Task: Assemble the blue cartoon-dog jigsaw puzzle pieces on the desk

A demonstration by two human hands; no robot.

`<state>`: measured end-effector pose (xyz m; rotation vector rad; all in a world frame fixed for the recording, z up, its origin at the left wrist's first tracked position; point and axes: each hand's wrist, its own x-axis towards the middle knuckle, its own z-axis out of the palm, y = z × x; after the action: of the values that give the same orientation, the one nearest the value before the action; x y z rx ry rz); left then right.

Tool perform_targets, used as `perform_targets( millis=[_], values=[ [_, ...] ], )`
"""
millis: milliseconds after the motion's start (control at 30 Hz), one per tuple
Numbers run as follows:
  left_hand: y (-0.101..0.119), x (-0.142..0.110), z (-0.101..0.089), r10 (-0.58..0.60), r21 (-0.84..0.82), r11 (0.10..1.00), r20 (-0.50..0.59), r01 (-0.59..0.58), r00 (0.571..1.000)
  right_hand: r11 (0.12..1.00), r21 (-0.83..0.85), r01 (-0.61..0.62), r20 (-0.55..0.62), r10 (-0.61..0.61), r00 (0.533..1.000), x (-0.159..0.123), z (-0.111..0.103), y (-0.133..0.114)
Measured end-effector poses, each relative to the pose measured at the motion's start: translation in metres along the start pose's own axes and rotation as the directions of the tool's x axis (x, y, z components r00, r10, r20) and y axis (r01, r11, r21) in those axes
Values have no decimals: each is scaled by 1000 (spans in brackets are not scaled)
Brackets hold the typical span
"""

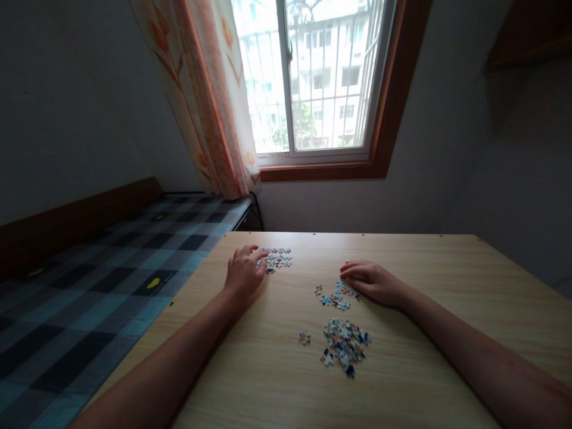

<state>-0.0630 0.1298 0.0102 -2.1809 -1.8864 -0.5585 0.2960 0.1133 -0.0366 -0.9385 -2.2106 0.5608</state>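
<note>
My left hand (243, 271) rests at the left edge of a spread of jigsaw puzzle pieces (280, 260) laid out in rough rows. Its fingers are apart and nothing shows between them; the fingertips cover some of the pieces. On the other side, my right hand (373, 282) lies low over the table with fingers stretched out, beside a loose group of puzzle pieces (337, 297). No piece is visible in that hand, though the undersides of its fingers are hidden. Nearer to me is a heaped pile of mixed puzzle pieces (345, 341), with a small cluster of pieces (304, 338) to its left.
All the pieces lie on a light wooden table (250, 381). Along its left side stands a bed (111, 304) with a checked cover. Beyond the table are a patterned curtain (214, 101) and a barred window (330, 89) in a brown frame.
</note>
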Motion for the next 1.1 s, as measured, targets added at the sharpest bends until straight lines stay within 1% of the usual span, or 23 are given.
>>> perform_targets(
  millis=[100,167,233,300,400,467,667,1100],
  values=[
    [-9,4,9,-68,-78,995,24,70,997,1000,-4,-3,-3,3,1000,0,0,0],
    [-8,3,11,-59,-57,997,12,60,998,1000,-8,-6,-1,6,1000,0,0,0],
    [-2,0,9,1,-11,1000,-16,-1,1000,1000,-8,-5,-1,5,1000,0,0,0],
    [5,-5,7,92,20,996,-28,-92,995,1000,-3,-4,-5,4,1000,0,0,-1],
    [13,-10,5,210,23,977,-5,-210,978,1000,-4,-4,-5,4,1000,0,0,-2],
    [15,-12,6,245,20,969,12,-245,970,1000,-11,-4,-3,4,1000,0,0,-2],
    [10,-10,13,272,32,962,27,-272,962,1000,-11,3,-5,-3,1000,0,1,0],
    [4,-6,15,309,10,951,42,-310,950,1000,-2,-3,-11,3,1000,0,1,0]
  ],
)
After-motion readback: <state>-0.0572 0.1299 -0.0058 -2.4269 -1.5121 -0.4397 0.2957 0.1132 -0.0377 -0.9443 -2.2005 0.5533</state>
